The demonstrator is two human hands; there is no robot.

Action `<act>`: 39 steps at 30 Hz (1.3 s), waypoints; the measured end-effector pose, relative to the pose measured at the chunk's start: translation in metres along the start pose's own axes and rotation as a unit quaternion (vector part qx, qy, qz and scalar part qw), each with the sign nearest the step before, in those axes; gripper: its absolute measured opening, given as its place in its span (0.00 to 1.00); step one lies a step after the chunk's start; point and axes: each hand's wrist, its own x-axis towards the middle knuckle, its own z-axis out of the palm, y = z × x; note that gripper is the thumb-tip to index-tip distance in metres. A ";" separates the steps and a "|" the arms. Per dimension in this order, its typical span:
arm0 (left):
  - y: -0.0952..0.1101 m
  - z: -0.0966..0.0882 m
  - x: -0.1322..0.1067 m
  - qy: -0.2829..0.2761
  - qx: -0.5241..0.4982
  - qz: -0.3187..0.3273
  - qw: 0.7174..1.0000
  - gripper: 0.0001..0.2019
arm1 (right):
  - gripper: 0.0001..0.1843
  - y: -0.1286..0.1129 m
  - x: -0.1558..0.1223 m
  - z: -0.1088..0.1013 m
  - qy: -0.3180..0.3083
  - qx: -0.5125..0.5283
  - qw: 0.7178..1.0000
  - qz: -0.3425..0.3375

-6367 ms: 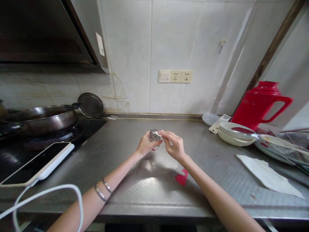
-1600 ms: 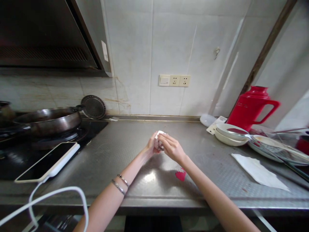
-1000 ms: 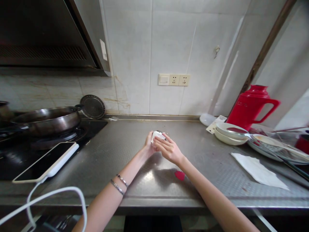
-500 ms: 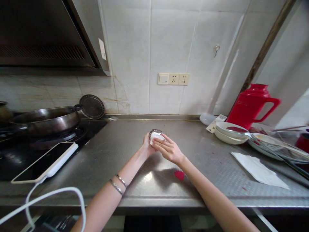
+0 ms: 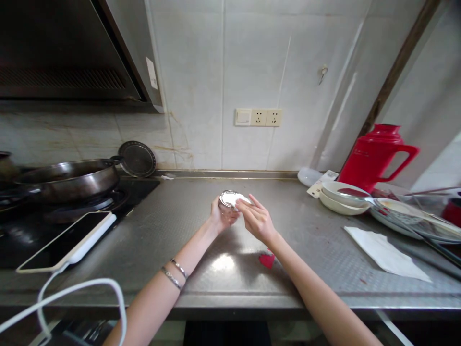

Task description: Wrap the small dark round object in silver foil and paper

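Above the steel counter, my left hand (image 5: 219, 219) wraps round a small, shiny, round metal tin (image 5: 225, 205), tilted so that its silver rim shows. My right hand (image 5: 260, 224) has its fingers pressed together on a small white tissue (image 5: 238, 197), which lies against the tin's top. Part of the tissue is hidden under the fingers. What the tin contains cannot be seen. Below my right wrist, a small red heart-shaped piece (image 5: 267, 260) lies on the counter.
To the left, a steel pan (image 5: 72, 180) sits on the black stove, with a phone (image 5: 66, 242) and white cable (image 5: 117, 293) nearer. At right are a red thermos (image 5: 370, 156), stacked bowls (image 5: 342, 205), plates (image 5: 406, 228) and a flat white paper napkin (image 5: 387, 254).
My right hand has shifted slightly to the right with the tissue, and its fingers have lifted a little. More of the tin's silver rim and side now shows in my left hand.
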 end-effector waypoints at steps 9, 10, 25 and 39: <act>-0.007 -0.007 0.003 -0.067 0.086 -0.007 0.994 0.30 | 0.16 -0.004 0.004 0.016 0.084 0.046 0.970 0.222; -0.007 -0.007 0.003 -0.067 0.097 -0.011 0.993 0.30 | 0.14 -0.005 0.005 0.016 0.093 0.058 0.961 0.256; -0.009 -0.006 0.004 -0.073 0.287 -0.035 0.954 0.32 | 0.13 -0.007 0.011 0.011 0.049 0.127 0.955 0.263; -0.020 -0.003 0.008 -0.028 0.265 0.005 0.964 0.23 | 0.23 -0.008 0.012 -0.004 -0.035 0.042 0.998 -0.011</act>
